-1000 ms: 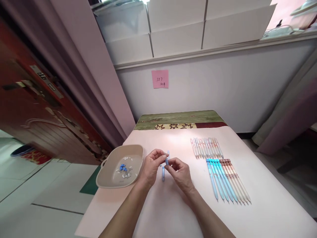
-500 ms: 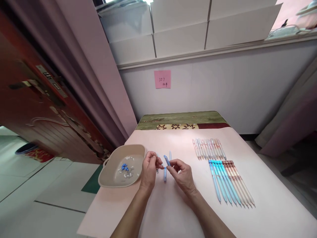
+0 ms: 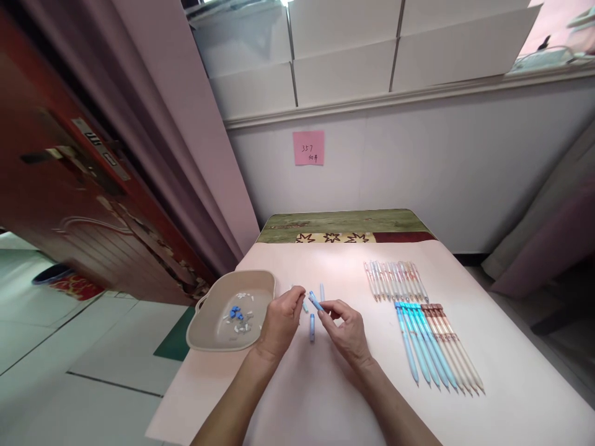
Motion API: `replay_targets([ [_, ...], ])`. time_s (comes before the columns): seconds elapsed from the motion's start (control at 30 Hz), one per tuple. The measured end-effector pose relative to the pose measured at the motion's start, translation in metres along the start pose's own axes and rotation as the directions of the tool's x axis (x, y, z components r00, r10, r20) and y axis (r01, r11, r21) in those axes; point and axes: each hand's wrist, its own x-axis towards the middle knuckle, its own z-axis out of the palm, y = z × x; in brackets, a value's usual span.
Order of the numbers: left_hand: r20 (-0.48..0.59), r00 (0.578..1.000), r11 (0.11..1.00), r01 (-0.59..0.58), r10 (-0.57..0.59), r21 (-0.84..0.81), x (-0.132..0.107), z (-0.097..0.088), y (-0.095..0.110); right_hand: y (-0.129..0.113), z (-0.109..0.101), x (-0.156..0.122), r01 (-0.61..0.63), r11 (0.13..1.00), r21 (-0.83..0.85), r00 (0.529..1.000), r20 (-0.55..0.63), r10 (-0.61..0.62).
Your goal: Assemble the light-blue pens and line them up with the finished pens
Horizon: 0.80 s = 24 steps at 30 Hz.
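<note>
My right hand (image 3: 344, 329) grips a short blue pen part (image 3: 315, 301) between thumb and fingers, its end tilted up toward the left. Close to that end, my left hand (image 3: 281, 320) is closed in a pinch; whatever is between its fingertips is too small to make out. Below the hands, a blue pen piece (image 3: 312, 328) lies on the table. A paler blue tube (image 3: 322, 291) lies behind the held part. Another thin light-blue piece (image 3: 305, 306) shows partly behind my left fingers.
To the left stands a beige basin (image 3: 198, 328) holding small blue parts (image 3: 236, 313) and white bits. On the right, a row of clear-barrelled pens (image 3: 395, 280) lies behind a row of blue pens (image 3: 425, 347) and brown-topped pens (image 3: 453, 347) on the pink-white table (image 3: 316, 402).
My left hand has turned, its pinched fingertips rising to the upper end of the blue pen part. My right hand keeps its hold. The view has shifted slightly.
</note>
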Motion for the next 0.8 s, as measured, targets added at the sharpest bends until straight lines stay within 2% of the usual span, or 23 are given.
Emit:
replay_targets([
  [0.1,0.038,0.999,0.997,0.01,-0.007,-0.078,0.001,-0.002,0.0,0.0,0.0,0.0,0.008,1.0,0.014,1.0,0.004,-0.008],
  [0.3,0.114,0.993,0.994,0.007,0.005,-0.109,0.003,-0.006,0.0,0.0,0.001,-0.001,0.004,1.0,0.015,1.0,0.021,-0.004],
  [0.43,0.099,0.995,0.983,0.021,-0.003,-0.184,0.003,-0.007,0.004,0.001,0.003,-0.001,-0.001,0.999,0.053,1.0,0.019,0.0],
  [0.57,0.083,0.994,0.969,0.094,-0.077,-0.227,0.0,-0.005,0.011,0.001,0.003,0.0,-0.019,0.993,0.115,1.0,0.02,0.017],
  [0.63,0.104,0.985,0.935,0.167,-0.141,-0.313,-0.002,-0.002,0.014,0.001,0.003,0.0,-0.024,0.99,0.14,1.0,0.022,0.021],
  [0.8,0.146,0.939,0.776,0.34,-0.311,-0.532,-0.008,0.01,0.014,0.001,0.004,0.001,-0.016,0.983,0.183,1.0,0.02,0.013],
])
